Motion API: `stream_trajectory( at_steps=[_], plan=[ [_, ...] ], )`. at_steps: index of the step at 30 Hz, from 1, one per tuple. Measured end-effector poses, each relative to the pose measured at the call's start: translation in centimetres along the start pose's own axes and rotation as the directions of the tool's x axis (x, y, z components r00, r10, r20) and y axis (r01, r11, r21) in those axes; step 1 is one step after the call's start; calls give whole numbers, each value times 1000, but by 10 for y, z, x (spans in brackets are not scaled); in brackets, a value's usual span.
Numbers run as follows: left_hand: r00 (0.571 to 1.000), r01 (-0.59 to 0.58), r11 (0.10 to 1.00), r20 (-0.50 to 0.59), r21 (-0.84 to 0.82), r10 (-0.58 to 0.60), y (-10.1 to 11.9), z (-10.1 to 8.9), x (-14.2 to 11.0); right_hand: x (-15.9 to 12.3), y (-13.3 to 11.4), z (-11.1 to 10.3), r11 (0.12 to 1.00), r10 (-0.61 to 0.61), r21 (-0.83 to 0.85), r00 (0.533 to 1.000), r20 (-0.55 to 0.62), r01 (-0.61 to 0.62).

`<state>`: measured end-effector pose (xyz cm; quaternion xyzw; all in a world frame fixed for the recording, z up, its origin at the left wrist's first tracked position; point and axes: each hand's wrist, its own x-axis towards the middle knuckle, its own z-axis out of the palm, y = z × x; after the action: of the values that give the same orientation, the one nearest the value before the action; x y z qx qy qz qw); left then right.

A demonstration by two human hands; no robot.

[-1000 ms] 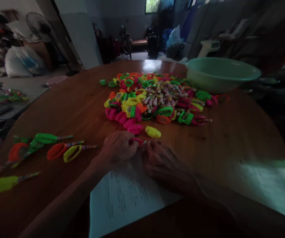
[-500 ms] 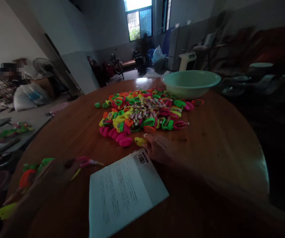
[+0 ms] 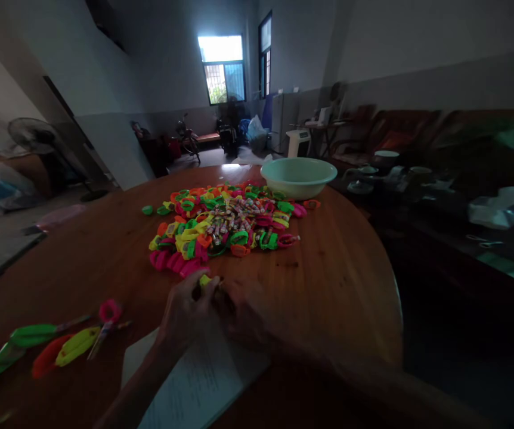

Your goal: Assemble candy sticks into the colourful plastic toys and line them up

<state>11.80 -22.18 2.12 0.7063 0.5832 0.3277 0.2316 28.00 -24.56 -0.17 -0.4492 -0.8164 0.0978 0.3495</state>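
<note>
My left hand (image 3: 184, 313) is closed round a small yellow plastic toy watch (image 3: 205, 280), just over the far edge of a white printed sheet (image 3: 198, 381). Close against it, my right hand (image 3: 245, 307) has its fingers bent together; motion blur hides what they pinch. Beyond both hands lies a heap of toy watches (image 3: 189, 229) in pink, green, yellow and orange. Small wrapped candy rolls (image 3: 234, 214) are piled on top of the heap. To the left lie a green watch (image 3: 33, 335), another yellow watch (image 3: 78, 345) and a pink one (image 3: 110, 311), with candy rolls sticking out.
A pale green basin (image 3: 299, 179) stands at the far side of the round wooden table (image 3: 337, 286). Beyond the table's right edge is a dark low table with a white bowl (image 3: 386, 158) and other dishes. A standing fan (image 3: 33, 134) is at the left.
My left hand has come from the left side to the middle, leaving a pink watch with a candy roll there. The yellow watch has passed from my right hand to my left. The view has turned right.
</note>
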Motion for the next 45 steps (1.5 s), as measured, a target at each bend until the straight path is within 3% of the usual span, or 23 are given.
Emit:
stream_trajectory(
  at_steps=[2, 4, 6, 8, 11, 14, 21, 24, 25, 27, 29, 32, 35, 38, 41, 45],
  plan=[
    [1000, -17, 1000, -19, 15, 17, -3, 4, 4, -5, 8, -16, 999, 30, 43, 999, -31, -29],
    [995, -97, 991, -5, 96, 98, -10, 0, 5, -8, 34, -34, 985, 170, 2, 970, -173, -172],
    [985, -173, 966, 36, 193, 169, -16, -7, 6, -8, 73, -52, 913, 336, -98, 867, -368, -396],
    [981, -194, 943, 84, 270, 177, -22, -12, 8, -5, 119, -64, 859, 356, -166, 798, -486, -485],
    [972, -220, 921, 154, 322, 179, -29, -11, 11, 1, 175, -71, 861, 371, -155, 805, -463, -485],
    [955, -274, 918, 193, 286, 225, -33, -6, 13, 5, 196, -74, 880, 396, -102, 836, -380, -464],
    [944, -269, 951, 235, 150, 230, -31, -3, 5, -8, 159, -96, 929, 346, -12, 877, -334, -371],
    [947, -245, 963, 242, 110, 213, -31, -4, 3, -10, 131, -101, 985, 168, -13, 982, -87, -170],
    [948, -236, 967, 243, 95, 208, -32, -4, 3, -9, 121, -99, 994, 103, -28, 994, 24, -102],
    [951, -219, 973, 237, 71, 197, -34, -3, 3, -6, 103, -88, 993, 36, -117, 982, 188, -14],
    [953, -217, 975, 228, 52, 200, -37, -2, 2, -3, 90, -69, 973, 29, -230, 966, 257, 32],
    [949, -248, 968, 210, 42, 234, -41, 1, 1, -7, 80, -39, 965, 13, -256, 969, 248, 53],
    [948, -267, 963, 188, 37, 256, -45, 4, 0, -21, 75, -24, 971, 38, -239, 985, 167, 4],
    [952, -256, 966, 180, 17, 249, -46, 5, 1, -33, 75, -25, 955, 78, -293, 991, 108, -44],
    [951, -261, 965, 170, 6, 256, -48, 6, 1, -36, 79, -30, 944, 81, -330, 984, 156, -25],
    [950, -283, 958, 150, 45, 274, -50, 7, 0, -28, 80, -27, 978, 39, -209, 981, 188, 2]
  ],
)
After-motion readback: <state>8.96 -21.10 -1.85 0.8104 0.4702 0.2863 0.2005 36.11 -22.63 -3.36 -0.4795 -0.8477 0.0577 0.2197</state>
